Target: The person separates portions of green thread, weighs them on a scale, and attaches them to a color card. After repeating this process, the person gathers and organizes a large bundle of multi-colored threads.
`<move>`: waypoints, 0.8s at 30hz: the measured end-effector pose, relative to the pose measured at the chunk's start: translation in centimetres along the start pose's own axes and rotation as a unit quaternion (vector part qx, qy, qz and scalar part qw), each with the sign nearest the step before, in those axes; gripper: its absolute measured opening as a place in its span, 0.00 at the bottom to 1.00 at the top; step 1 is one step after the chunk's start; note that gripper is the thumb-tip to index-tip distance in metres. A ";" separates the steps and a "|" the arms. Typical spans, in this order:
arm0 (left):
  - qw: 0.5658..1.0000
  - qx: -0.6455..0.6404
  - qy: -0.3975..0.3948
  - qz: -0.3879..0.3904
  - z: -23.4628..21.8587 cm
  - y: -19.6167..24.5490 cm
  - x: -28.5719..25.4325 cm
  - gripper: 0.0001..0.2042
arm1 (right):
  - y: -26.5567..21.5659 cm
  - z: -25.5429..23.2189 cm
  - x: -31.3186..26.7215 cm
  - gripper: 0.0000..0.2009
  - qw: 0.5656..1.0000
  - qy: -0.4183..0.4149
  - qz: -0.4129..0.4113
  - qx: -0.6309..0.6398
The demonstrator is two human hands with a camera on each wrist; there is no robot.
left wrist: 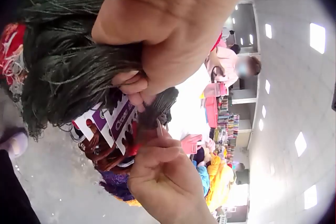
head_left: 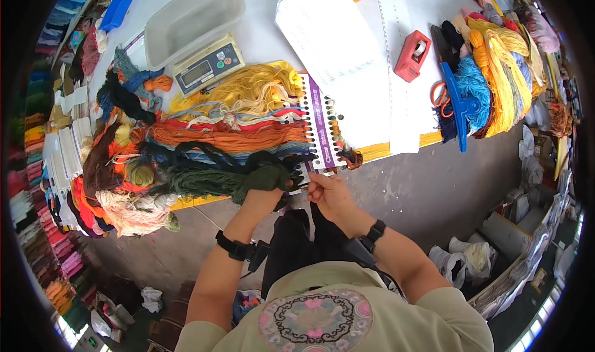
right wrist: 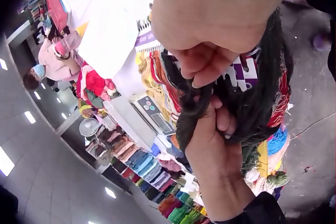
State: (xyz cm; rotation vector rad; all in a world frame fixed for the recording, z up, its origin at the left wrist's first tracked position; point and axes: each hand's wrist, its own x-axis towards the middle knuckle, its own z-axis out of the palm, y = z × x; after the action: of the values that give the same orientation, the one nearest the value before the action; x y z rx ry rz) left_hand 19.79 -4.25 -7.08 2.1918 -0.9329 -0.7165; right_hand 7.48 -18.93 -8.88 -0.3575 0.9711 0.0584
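A thick hank of dark green embroidery thread (left wrist: 68,71) lies in my left hand (left wrist: 173,40), its fingers curled round the strands. A dark tuft of the thread (left wrist: 161,106) sticks out past the left fingertips. Close against it, my right hand (head_left: 334,198) has thumb and forefinger pinched together on the ends of the strands; a thin pale sliver shows at that pinch in the left wrist view. Just beyond both hands lies a white and purple punched thread card (head_left: 319,119), with coloured skeins looped through its holes. Its near end is partly hidden by the dark thread.
Orange, red and yellow skeins (head_left: 229,135) spread left of the card. Behind them stand a digital scale (head_left: 207,67) and a clear plastic tub (head_left: 192,23). Printed sheets (head_left: 334,33), a red tape dispenser (head_left: 413,56), orange-handled scissors (head_left: 440,98) and a blue clamp (head_left: 462,107) lie rightward.
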 end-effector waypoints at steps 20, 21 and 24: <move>0.848 -0.377 -0.030 -0.373 -3.3 0.9 -1.6 0.12 | -0.7 -1.5 1.1 0.09 0.999 -0.024 -0.029 -0.010; 0.856 -0.384 0.001 -0.346 -3.8 0.9 -2.1 0.13 | -0.7 -1.4 1.0 0.10 0.999 -0.037 -0.018 -0.007; 0.855 -0.439 0.049 -0.271 -6.2 1.0 -4.2 0.17 | -1.1 -1.5 -0.2 0.09 0.996 -0.073 0.034 -0.049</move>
State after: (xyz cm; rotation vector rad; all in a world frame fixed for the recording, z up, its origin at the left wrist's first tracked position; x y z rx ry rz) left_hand 21.15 0.56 -1.39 1.5915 0.1353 -1.0147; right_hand 6.43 -20.43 -9.22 -0.4038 0.8369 0.1924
